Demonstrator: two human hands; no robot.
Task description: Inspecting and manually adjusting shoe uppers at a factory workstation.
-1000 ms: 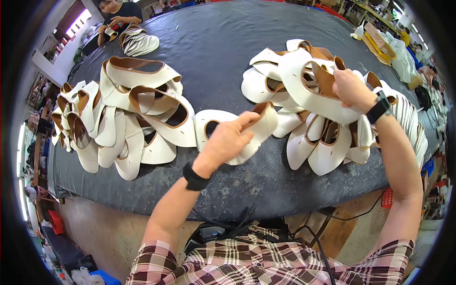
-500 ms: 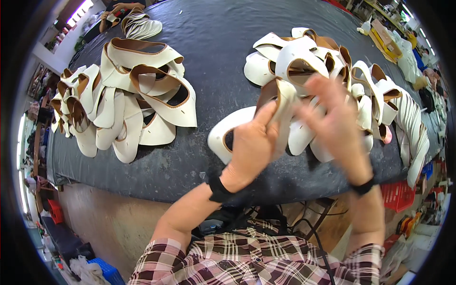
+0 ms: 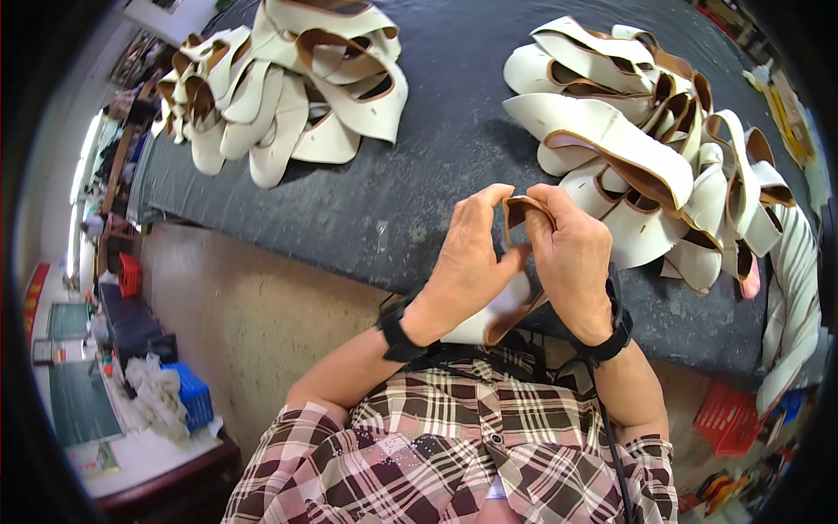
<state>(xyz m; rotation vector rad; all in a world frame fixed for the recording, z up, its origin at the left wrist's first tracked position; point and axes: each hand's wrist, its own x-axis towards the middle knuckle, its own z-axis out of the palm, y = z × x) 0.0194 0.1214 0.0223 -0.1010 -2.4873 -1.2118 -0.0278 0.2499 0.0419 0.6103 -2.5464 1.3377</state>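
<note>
My left hand (image 3: 467, 262) and my right hand (image 3: 572, 258) both grip one cream shoe-upper piece (image 3: 511, 306) with a brown inner side, held close to my chest above the table's near edge. The piece bends between my fingers, its top end pinched at my fingertips and its lower end hanging between my wrists. A pile of similar cream and brown pieces (image 3: 646, 148) lies on the table just beyond my right hand. A second pile (image 3: 288, 87) lies at the far left of the table.
The dark grey worktable (image 3: 436, 175) runs across the upper picture. A blue crate (image 3: 188, 393) and white rags sit on the floor at the left. A red basket (image 3: 724, 419) stands under the table at the right. Striped pieces (image 3: 799, 288) hang at the right edge.
I have lifted one piece off the table and drawn it toward my chest. Both hands came together on it, and my view has tilted down.
</note>
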